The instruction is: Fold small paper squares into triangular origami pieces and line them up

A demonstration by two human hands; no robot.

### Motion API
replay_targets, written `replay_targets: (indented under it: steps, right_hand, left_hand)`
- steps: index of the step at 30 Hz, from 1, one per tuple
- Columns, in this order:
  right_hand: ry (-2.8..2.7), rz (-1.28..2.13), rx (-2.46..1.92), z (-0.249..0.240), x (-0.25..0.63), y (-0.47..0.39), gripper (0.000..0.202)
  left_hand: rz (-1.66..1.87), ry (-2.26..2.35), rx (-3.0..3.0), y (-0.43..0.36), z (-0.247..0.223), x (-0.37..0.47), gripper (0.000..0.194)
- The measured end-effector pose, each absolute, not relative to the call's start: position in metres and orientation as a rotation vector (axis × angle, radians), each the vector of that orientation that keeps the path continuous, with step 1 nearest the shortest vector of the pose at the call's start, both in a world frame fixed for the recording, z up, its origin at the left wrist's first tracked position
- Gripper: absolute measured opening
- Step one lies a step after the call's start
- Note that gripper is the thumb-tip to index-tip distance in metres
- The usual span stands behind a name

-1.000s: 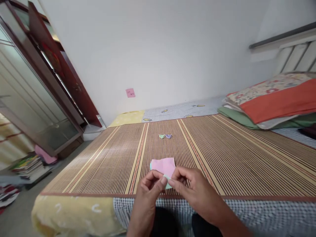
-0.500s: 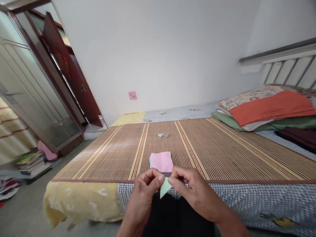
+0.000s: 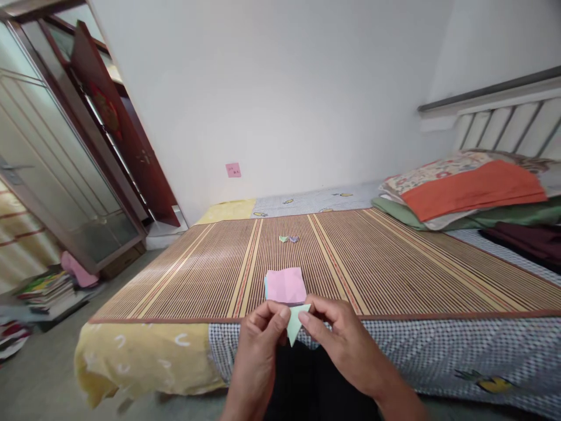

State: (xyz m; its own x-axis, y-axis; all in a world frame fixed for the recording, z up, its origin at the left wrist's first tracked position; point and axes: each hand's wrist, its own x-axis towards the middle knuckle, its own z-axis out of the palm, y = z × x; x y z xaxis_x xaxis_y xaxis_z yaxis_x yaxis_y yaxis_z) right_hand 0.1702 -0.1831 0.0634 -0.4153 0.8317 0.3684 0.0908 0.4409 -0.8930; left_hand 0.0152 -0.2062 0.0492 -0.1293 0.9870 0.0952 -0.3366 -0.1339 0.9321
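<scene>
A light green folded paper, triangular with its point down, is held between both hands above the near edge of the bed. My left hand pinches its left side, and my right hand pinches its right side with thumb and fingers. Just beyond the hands lies a stack of square paper sheets with a pink one on top and a blue edge showing at the left. Farther back on the mat rest a small green folded piece and a small purple one, side by side.
A striped mat covers the bed. Pillows and dark folded cloth lie at the right. A pink note is on the wall. Books stand on the left, near a door.
The green paper has turned in my fingers, so more of its upper edge shows and its point has shifted slightly right. The view has moved a little.
</scene>
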Motion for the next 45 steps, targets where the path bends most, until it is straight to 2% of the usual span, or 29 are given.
replay_targets:
  steps: [5,12,14,17,21,25,28,33,38,45]
  right_hand:
    - [-1.778,1.038,-0.832,0.058,0.174,-0.179,0.043]
    - [-1.756,0.915,-0.775,0.06,0.176,-0.179,0.04]
    - [-1.723,1.006,-0.723,0.06,0.175,-0.178,0.034]
    - [-1.668,1.143,-0.676,0.059,0.172,-0.176,0.015]
    - [-1.652,1.159,-0.687,0.054,0.169,-0.176,0.009]
    - [-1.671,1.132,-0.674,0.054,0.172,-0.178,0.006]
    - [-1.707,1.014,-0.682,0.057,0.173,-0.18,0.012]
    - [-1.67,0.63,-0.688,0.056,0.17,-0.184,0.02]
    - [-1.673,0.327,-0.639,0.047,0.166,-0.181,0.029]
    - [-1.731,0.201,-0.598,0.034,0.162,-0.176,0.04]
  left_hand:
    - [1.491,1.042,1.135,-0.211,0.058,0.014,0.028]
    - [1.414,1.007,1.13,-0.21,0.059,0.015,0.027]
    - [1.402,0.894,0.991,-0.206,0.056,0.015,0.029]
    - [1.377,0.722,0.757,-0.201,0.051,0.015,0.027]
    - [1.342,0.653,0.618,-0.198,0.045,0.015,0.021]
    - [1.307,0.644,0.544,-0.199,0.042,0.016,0.025]
    - [1.332,0.692,0.612,-0.2,0.044,0.018,0.024]
    - [1.435,0.838,0.899,-0.204,0.048,0.027,0.021]
    - [1.401,0.827,0.932,-0.207,0.046,0.038,0.028]
    - [1.368,0.782,0.892,-0.209,0.05,0.033,0.026]
